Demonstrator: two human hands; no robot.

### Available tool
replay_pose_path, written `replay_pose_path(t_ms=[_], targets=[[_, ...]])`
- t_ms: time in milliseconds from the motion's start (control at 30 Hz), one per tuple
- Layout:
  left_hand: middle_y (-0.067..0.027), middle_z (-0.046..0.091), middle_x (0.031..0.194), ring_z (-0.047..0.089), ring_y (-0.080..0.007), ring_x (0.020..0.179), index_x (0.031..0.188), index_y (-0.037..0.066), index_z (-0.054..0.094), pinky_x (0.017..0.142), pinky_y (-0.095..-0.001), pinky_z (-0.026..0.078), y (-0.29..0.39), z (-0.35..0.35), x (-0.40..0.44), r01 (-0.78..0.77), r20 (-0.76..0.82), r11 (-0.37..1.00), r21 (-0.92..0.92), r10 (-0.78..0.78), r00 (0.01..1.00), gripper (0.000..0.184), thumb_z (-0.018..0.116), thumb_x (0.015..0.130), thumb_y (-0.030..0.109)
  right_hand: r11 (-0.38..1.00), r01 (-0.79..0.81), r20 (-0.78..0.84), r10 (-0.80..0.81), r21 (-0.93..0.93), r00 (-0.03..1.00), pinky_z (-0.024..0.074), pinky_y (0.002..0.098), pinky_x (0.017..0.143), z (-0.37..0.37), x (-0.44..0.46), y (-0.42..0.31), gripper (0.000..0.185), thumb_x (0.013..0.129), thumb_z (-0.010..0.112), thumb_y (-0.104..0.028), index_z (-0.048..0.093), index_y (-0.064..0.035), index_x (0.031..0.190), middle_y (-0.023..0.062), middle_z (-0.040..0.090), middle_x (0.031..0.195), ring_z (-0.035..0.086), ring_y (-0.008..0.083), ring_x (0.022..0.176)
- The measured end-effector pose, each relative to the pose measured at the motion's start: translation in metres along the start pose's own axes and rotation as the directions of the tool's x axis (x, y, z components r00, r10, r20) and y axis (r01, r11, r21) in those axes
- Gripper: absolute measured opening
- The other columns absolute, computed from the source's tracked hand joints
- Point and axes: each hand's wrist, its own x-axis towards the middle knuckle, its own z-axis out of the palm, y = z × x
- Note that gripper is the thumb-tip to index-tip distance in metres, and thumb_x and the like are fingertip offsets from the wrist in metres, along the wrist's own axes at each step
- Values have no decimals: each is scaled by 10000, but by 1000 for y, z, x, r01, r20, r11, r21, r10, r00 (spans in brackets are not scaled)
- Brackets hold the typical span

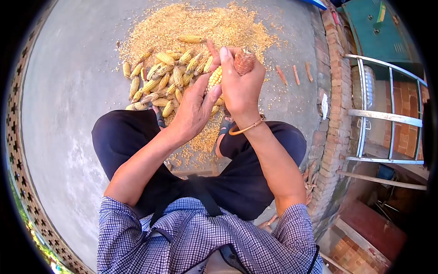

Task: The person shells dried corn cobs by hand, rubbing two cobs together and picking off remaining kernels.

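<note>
My left hand (195, 108) is closed around a yellow ear of corn (215, 78), its kernels showing between the thumb and fingers. My right hand (242, 89) grips a reddish bare corncob (245, 61), whose blunt end sticks up out of the fist. Both hands meet above my knees, with the cob and the ear close together; where they touch is hidden by the fingers. Just beyond my left hand lies a heap of corn ears (169, 75) on the concrete. A wide spread of loose kernels (200, 23) lies behind that heap.
Several stripped cobs, one a thin reddish cob (281, 75), lie to the right. A low brick edging (340, 91) runs along that side, with a metal railing (388, 116) beyond it. More kernels (196, 147) are scattered between my feet.
</note>
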Motion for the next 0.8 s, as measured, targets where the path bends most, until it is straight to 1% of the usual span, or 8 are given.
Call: replay_pose_path(t_ms=[67,167,267,467,567,600,700,800], targets=[[-102,573,946,517,-191,904,1268,-58,469,802,-318,393,3,2,-1,-33,-7,999,38,33,999,398,509,1006,239,998,-41,-46,43,45,998,489,268,531,-1,5,-5,152,940,598,-97,601,19,841,62,646,641,620,120,564],[49,374,668,315,-27,549,1225,9,493,489,-206,268,12,-3,-4,135,132,969,-207,-109,985,423,471,1023,381,982,-115,-44,123,150,991,498,273,521,-3,8,-10,145,951,568,-83,600,19,853,79,645,617,619,134,528],[39,362,691,296,-33,534,1183,37,497,477,-204,244,16,-10,-3,307,332,821,-481,-153,931,408,461,1022,410,952,-198,-61,218,234,974,502,279,517,-9,13,-17,148,949,573,-83,600,17,844,89,653,629,620,134,530],[15,393,727,313,-48,522,1135,66,497,474,-201,245,18,-17,1,402,328,525,-750,-234,915,333,434,1036,378,934,-254,247,193,249,950,522,304,782,-21,19,-21,249,968,597,-247,617,0,982,130,690,840,667,172,804],[12,400,729,302,-42,522,1119,74,502,473,-199,234,17,-16,3,367,265,570,-735,-257,930,298,441,1038,355,972,-147,285,90,184,954,499,300,828,-18,14,-16,264,966,610,-254,640,6,997,100,692,921,636,142,877],[12,405,733,300,-39,521,1117,74,503,473,-197,230,16,-16,3,351,240,603,-717,-259,936,288,443,1039,345,990,-85,227,58,112,972,501,284,799,-16,11,-14,255,948,637,-248,642,6,974,78,683,891,629,128,844],[-92,532,783,485,-152,555,1197,32,487,516,-269,374,6,-15,6,134,59,989,-55,-131,990,268,484,1023,235,999,20,85,-17,-37,996,494,254,726,-4,2,-9,238,907,701,-233,637,-4,920,31,649,811,590,83,764],[-223,613,929,619,-375,788,1306,-16,425,680,-447,480,-5,-1,3,-251,-53,877,410,298,953,419,560,956,171,997,45,5,-45,-69,999,494,262,708,1,-1,7,207,915,684,-202,630,-3,900,46,649,788,590,83,739]])
